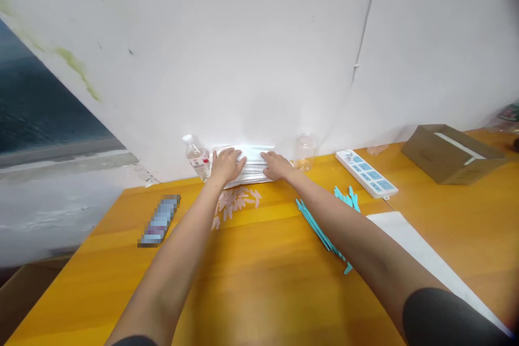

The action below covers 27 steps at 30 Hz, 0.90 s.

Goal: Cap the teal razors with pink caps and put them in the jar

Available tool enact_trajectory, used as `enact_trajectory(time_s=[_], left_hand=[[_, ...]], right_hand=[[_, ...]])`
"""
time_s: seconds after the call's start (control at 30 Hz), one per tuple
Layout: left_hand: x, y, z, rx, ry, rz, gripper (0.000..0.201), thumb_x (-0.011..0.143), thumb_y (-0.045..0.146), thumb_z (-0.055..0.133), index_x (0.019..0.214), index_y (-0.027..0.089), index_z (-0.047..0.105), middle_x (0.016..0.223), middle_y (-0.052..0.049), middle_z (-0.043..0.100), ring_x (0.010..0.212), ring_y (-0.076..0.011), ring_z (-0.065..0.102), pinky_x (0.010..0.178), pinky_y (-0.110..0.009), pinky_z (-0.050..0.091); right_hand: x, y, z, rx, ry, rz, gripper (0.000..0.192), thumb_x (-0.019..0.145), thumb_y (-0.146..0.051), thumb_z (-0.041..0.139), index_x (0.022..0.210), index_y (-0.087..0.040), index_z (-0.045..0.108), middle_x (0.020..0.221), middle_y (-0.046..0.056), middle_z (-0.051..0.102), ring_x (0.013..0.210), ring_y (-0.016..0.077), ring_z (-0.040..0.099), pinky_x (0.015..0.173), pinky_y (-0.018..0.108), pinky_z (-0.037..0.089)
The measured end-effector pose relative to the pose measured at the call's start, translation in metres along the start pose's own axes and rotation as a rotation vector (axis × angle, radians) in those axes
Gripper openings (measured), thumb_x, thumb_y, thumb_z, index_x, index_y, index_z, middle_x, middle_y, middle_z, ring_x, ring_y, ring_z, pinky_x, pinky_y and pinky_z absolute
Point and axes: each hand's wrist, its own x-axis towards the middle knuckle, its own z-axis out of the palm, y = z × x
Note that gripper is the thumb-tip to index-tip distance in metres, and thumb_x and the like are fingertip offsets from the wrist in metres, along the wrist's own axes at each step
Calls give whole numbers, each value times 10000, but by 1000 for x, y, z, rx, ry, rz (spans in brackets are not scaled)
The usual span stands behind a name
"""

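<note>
A clear plastic packet of white items (252,161) lies at the far edge of the orange wooden table (259,281), against the white wall. My left hand (227,165) rests on its left end and my right hand (276,165) on its right end, fingers laid flat over it. Both arms reach straight out across the table. Just in front of the packet lie several small pale pink pieces (235,203). Several turquoise strips (324,227) lie beside my right forearm.
A small water bottle (197,158) stands left of the packet and a clear cup (305,151) right of it. A white power strip (367,173), a cardboard box (452,152), a white sheet (421,254) and a blurred flat object (159,220) also lie on the table.
</note>
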Motion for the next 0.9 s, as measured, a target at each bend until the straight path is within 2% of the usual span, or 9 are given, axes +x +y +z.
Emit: enact_trajectory(time_s=[0.17, 0.3, 0.37, 0.43, 0.53, 0.63, 0.73, 0.8, 0.9], left_hand=[[-1, 0, -14, -20, 92, 36, 415, 979, 455, 470, 1270, 209, 634, 1326, -136, 639, 1291, -309, 526, 1175, -610, 182], [-18, 4, -50, -114, 235, 89, 339, 968, 405, 521, 1188, 197, 676, 1247, -116, 677, 1224, -277, 574, 1176, -557, 231], [-42, 11, -75, -210, 398, 123, 297, 967, 367, 538, 1167, 197, 678, 1206, -102, 688, 1173, -247, 601, 1135, -485, 335], [-80, 23, -94, -323, 569, 143, 259, 959, 305, 561, 1167, 196, 670, 1163, -93, 695, 1117, -221, 625, 1035, -402, 446], [-158, 50, -98, -466, 718, 116, 212, 906, 167, 619, 1106, 204, 678, 1036, -65, 721, 999, -205, 663, 924, -358, 506], [-242, 84, -72, -621, 550, 77, 232, 872, 86, 637, 1065, 206, 682, 942, -47, 725, 883, -178, 679, 824, -309, 532], [-307, 112, -40, -768, 282, -38, 218, 901, 100, 607, 1072, 209, 686, 932, -56, 719, 857, -171, 679, 768, -288, 541], [-333, 122, -26, -828, 153, -84, 198, 915, 130, 599, 1068, 214, 694, 918, -57, 715, 838, -172, 677, 744, -287, 545], [-348, 123, -18, -853, 53, -140, 173, 926, 185, 592, 1043, 234, 709, 889, -50, 713, 801, -177, 677, 720, -293, 553]], right_hand=[[-2, -4, -13, -24, 5, 25, 680, 890, -234, 502, 1531, -138, 296, 1486, 210, 450, 1293, 359, 501, 1058, 498, 393], [-24, -18, -39, -32, 9, -3, 693, 885, -228, 525, 1532, -131, 297, 1475, 209, 468, 1301, 367, 491, 1059, 510, 383], [-61, -30, -51, -33, 40, -45, 678, 902, -246, 512, 1536, -143, 291, 1463, 189, 489, 1297, 351, 495, 1060, 491, 382], [-119, -45, -53, -3, 176, -139, 565, 946, -274, 458, 1488, -138, 380, 1367, 177, 578, 1219, 324, 560, 1018, 453, 416], [-221, -67, -32, 87, 163, -256, 347, 963, -298, 465, 1258, -192, 614, 1107, 115, 712, 1002, 260, 662, 886, 371, 471], [-295, -71, 4, 173, 84, -179, 239, 973, -292, 482, 996, -226, 710, 829, 44, 732, 775, 210, 684, 731, 320, 461], [-323, -52, 26, 137, 167, 44, 270, 978, -301, 474, 920, -207, 721, 761, 42, 705, 718, 194, 665, 668, 297, 425], [-325, -36, 28, 109, 209, 152, 311, 983, -356, 463, 909, -207, 726, 735, 38, 690, 683, 184, 651, 638, 290, 403], [-324, -12, 22, 80, 213, 352, 394, 961, -486, 463, 802, -219, 705, 702, 37, 690, 627, 188, 638, 581, 296, 363]])
